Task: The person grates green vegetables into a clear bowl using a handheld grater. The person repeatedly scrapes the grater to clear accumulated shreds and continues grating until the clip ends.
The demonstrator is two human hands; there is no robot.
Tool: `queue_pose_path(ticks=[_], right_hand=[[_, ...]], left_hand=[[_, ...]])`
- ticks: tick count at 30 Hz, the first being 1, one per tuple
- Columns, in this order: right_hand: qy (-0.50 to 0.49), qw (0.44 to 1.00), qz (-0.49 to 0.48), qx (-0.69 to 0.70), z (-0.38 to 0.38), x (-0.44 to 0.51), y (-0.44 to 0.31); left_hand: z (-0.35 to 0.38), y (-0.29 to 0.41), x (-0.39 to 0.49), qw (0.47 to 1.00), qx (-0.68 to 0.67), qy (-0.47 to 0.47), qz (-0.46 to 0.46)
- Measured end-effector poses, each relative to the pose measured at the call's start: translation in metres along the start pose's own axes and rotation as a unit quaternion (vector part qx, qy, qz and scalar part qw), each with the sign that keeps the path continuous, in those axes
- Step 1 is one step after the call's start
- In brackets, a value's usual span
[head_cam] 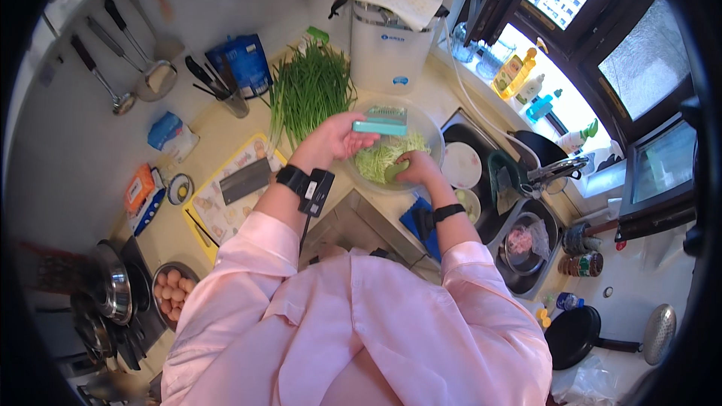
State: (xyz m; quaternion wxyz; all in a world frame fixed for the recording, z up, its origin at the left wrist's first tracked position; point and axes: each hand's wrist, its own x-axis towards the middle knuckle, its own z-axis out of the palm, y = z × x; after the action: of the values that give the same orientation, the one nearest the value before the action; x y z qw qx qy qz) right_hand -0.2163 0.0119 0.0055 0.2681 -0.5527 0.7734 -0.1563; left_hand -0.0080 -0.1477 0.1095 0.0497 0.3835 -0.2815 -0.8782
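Note:
My left hand grips one end of a turquoise handheld grater, held over a large clear plastic bowl. Pale green vegetable shreds lie heaped in the bowl below it. Down among the shreds, my right hand has its fingers around a piece of light green vegetable, probably a squash or gourd. That piece is apart from the grater. Part of the bowl's near rim is hidden by my right wrist.
A cleaver rests on a yellow-edged cutting board to the left. Green chives lie behind the bowl, beside a white appliance. Right of it is a sink holding a white plate. Eggs fill a metal bowl.

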Motion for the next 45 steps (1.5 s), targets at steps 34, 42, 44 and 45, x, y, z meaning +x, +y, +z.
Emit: queue_pose_path(ticks=[34,42,44,45], right_hand=[[0.238,0.82,0.179,0.489,-0.053,-0.023,0.004],[0.26,0.95,0.0,0.171,-0.019,-0.03,-0.042],[0.253,0.965,-0.037,0.049,-0.013,-0.027,-0.056],[0.246,0.968,-0.045,-0.014,-0.012,-0.025,-0.063]], left_hand=[[-0.04,-0.138,0.045,0.985,0.15,-0.059,-0.053],[-0.055,-0.137,0.044,0.966,0.23,0.114,-0.031],[-0.048,-0.148,0.048,0.983,0.138,0.119,0.029],[-0.044,-0.153,0.054,0.992,0.073,0.093,0.04]])
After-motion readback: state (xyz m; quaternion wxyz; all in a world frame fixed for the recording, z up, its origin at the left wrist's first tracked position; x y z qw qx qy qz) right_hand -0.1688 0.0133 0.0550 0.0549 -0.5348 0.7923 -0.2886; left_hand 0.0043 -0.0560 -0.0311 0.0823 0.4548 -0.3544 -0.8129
